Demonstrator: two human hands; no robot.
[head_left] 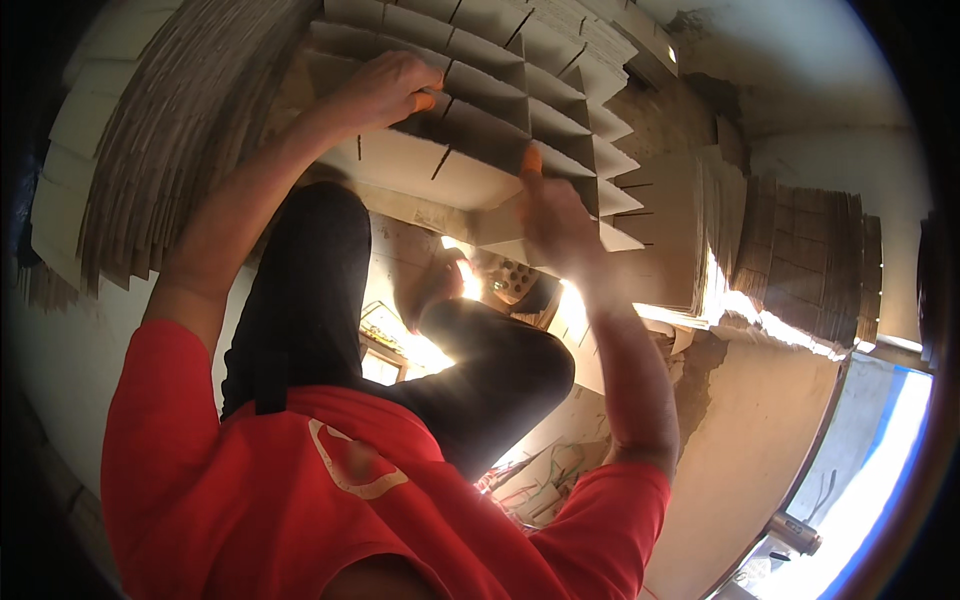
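A cardboard divider grid point(490, 110) of slotted, interlocking strips stands in front of me. My left hand point(385, 90) has its fingers curled over a near strip, at the grid's left part. Orange covers show on fingertips of this hand. Lower down, my right hand point(556, 218) grips the grid's near right side, its orange-covered digit pointing up against a strip. The rest of its fingers are blurred and partly hidden. Facing me, the nearest slotted strip point(400, 165) spans the space between both hands.
A tall stack of cardboard strips point(190, 120) leans at the left. More slotted sheets point(670, 235) and bundled strips point(810, 260) stand at the right by the wall. My bent knees are below the grid. A metal cylinder point(795, 532) sits at lower right.
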